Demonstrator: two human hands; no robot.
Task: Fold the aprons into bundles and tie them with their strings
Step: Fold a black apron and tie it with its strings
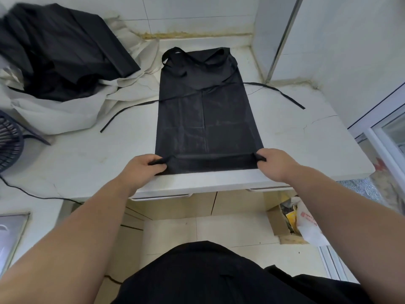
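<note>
Black aprons sit in a loose pile [61, 51] at the far left of the white countertop [306, 145], resting on a crumpled white sheet [54, 115], with a dark fan grille [8, 141] at the frame edge. Proceeding right, we note the left waist string [129, 109] trailing across the counter from the apron [203, 110], which lies flat in a long narrow panel at the centre, bib end toward the wall and hem at the counter's front edge. The left hand [142, 170] has its fingers curled, pinching the near-left corner of a narrow turned-up band at the hem. The right hand [274, 163] pinches the near-right corner in the same way. The right waist string [278, 92] runs outward to the right. Below the counter we see a cardboard box [282, 218] on the floor.
</note>
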